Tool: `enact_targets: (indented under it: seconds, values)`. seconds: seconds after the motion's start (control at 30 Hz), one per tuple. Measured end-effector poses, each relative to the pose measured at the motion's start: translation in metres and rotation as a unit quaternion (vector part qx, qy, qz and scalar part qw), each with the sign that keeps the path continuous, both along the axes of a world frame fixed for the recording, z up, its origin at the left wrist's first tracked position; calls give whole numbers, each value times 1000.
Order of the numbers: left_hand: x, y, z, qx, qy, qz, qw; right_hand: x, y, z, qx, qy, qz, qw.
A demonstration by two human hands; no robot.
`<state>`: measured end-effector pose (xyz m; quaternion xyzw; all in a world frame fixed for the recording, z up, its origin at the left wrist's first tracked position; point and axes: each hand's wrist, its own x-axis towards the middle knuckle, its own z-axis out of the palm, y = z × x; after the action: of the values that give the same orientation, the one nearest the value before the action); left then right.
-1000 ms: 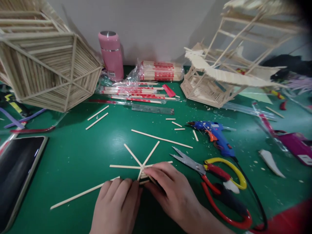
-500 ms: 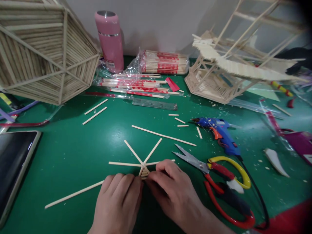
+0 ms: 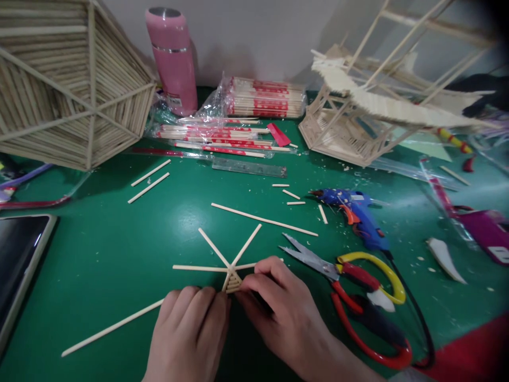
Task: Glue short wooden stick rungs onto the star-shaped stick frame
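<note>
1. Left hand (image 3: 190,333): grip pinches the spoked stick frame (image 3: 229,265) at its hub.
2. Right hand (image 3: 278,313): grip grasps the same hub.
3. Frame lies on the green surface (image 3: 119,249), near the scissors (image 3: 350,286).

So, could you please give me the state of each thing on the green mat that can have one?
left hand: fingers curled, pressing on the stick star
right hand: pinching the stick star
stick star: flat on the mat, short rungs filling one wedge
scissors: lying with blades open
glue gun: on its side, untouched
pink bottle: upright, capped
ruler: lying flat
tablet: screen dark
</note>
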<state>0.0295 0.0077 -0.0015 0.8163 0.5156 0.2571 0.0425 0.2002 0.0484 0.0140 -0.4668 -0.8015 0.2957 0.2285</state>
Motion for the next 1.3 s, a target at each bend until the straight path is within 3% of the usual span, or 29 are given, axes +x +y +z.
enact_targets:
  seconds: [0.87, 1.3]
  values:
    - [-4, -3, 0, 45, 107, -30, 993, -2, 1, 3, -10, 9, -37, 999]
    - [-2, -4, -1, 40, 77, -34, 996, -2, -1, 2, 1, 12, -40, 999]
